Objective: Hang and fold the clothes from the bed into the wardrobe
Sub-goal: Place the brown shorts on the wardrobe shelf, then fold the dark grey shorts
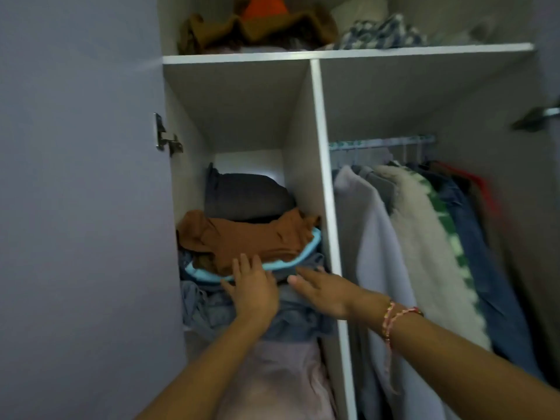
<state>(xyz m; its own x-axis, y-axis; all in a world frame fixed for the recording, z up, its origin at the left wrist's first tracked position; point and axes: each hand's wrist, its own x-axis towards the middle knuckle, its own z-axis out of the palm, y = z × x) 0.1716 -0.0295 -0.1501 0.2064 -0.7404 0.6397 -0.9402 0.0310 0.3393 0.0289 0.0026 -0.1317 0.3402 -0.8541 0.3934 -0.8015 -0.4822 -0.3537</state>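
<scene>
The left arm and right arm reach forward side by side, the left grip palm down with fingers flat, the right grip just beside it, fingers straight, pointing left.

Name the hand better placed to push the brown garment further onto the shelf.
Probably the left hand: its fingertips touch the brown garment at its front edge. The right hand lies lower, on blue-grey fabric by the divider.

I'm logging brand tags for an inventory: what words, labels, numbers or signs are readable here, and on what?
None can be read. No print, tag or label shows on the folded rust-brown garment, the hanging fuzzy cream coat or the white wardrobe panels.
</scene>
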